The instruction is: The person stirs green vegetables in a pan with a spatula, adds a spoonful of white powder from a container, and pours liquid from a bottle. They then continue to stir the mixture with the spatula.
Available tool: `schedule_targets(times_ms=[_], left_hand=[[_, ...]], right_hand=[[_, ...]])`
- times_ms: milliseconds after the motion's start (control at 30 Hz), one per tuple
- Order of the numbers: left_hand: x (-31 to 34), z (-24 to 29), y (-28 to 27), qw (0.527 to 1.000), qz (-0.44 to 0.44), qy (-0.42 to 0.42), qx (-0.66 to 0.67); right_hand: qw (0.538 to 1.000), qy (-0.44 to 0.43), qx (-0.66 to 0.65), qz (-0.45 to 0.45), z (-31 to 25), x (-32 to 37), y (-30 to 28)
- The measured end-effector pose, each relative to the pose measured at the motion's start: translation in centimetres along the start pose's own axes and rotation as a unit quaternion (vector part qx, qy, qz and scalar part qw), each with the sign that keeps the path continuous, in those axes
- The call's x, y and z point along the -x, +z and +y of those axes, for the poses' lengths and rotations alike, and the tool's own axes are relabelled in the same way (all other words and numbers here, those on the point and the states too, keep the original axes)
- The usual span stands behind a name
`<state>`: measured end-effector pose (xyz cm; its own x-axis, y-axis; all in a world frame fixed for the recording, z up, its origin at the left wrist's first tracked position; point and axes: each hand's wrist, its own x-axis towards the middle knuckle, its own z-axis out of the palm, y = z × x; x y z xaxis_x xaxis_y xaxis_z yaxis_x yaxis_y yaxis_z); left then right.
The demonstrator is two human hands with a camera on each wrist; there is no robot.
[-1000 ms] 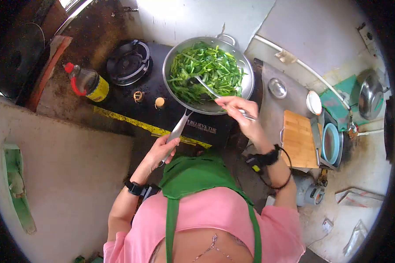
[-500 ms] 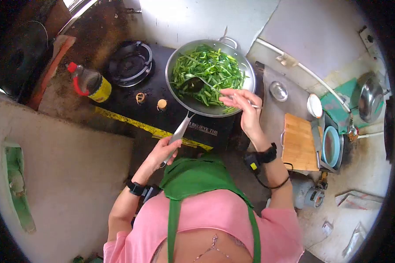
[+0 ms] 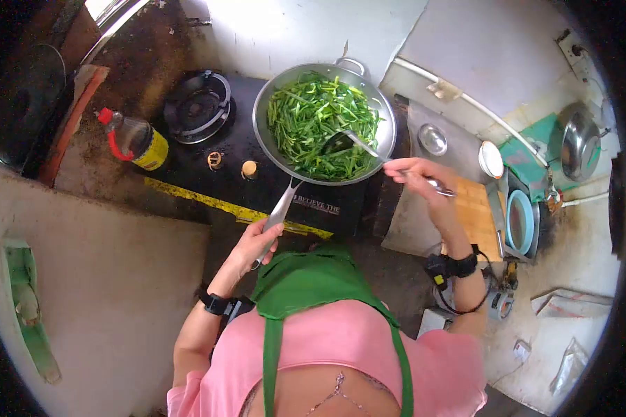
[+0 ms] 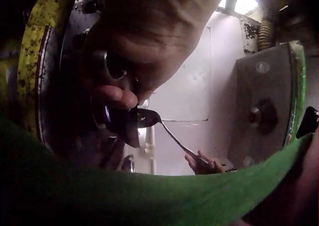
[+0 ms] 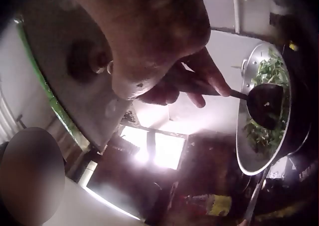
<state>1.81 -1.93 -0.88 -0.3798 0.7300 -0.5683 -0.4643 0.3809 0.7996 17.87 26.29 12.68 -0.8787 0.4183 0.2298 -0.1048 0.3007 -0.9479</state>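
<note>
A wide metal pan (image 3: 262, 142) full of chopped green vegetables (image 3: 320, 115) stands on the stove. The left hand (image 3: 256, 243) grips its long handle (image 3: 282, 203); in the left wrist view that hand (image 4: 144, 41) has its fingers curled round the handle's end. Right of the pan, the right hand (image 3: 424, 182) holds a ladle (image 3: 363, 145) by its shaft, the dark bowl lying against the greens. From the right wrist view, the right hand (image 5: 159, 51) pinches the shaft, and the ladle's bowl (image 5: 265, 106) hangs over the pan (image 5: 244, 151).
Left of the pan are a second burner (image 3: 197, 108) and a bottle with a red cap (image 3: 138, 142). To the right lie a metal lid (image 3: 432, 139), a white bowl (image 3: 491, 160), a wooden board (image 3: 471, 215) and a blue basin (image 3: 519, 221). The wall (image 3: 306, 31) rises behind the pan.
The right hand has moved right and slightly down with the ladle, whose bowl has gone from the pan's left side to its middle right. The left hand keeps its grip on the handle.
</note>
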Motion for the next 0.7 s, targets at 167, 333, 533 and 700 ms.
schedule_targets(times_ms=[167, 333, 533, 700], left_hand=[[-0.2, 0.2, -0.1, 1.0, -0.008, -0.005, -0.005], [0.0, 0.5, 0.3, 1.0, 0.001, -0.006, -0.01], [0.0, 0.1, 0.2, 1.0, 0.002, -0.003, -0.016], [0.2, 0.3, 0.4, 1.0, 0.002, -0.002, -0.01]], right_hand=[[0.995, 0.031, 0.093, 0.02, 3.5, -0.2, 0.9], [0.99, -0.015, -0.122, 0.077, 6.1, -5.0, 3.4], [0.993, 0.013, -0.089, 0.079, 8.2, -4.3, 6.0], [0.998, 0.046, -0.023, 0.024, 1.7, 0.0, 2.9]])
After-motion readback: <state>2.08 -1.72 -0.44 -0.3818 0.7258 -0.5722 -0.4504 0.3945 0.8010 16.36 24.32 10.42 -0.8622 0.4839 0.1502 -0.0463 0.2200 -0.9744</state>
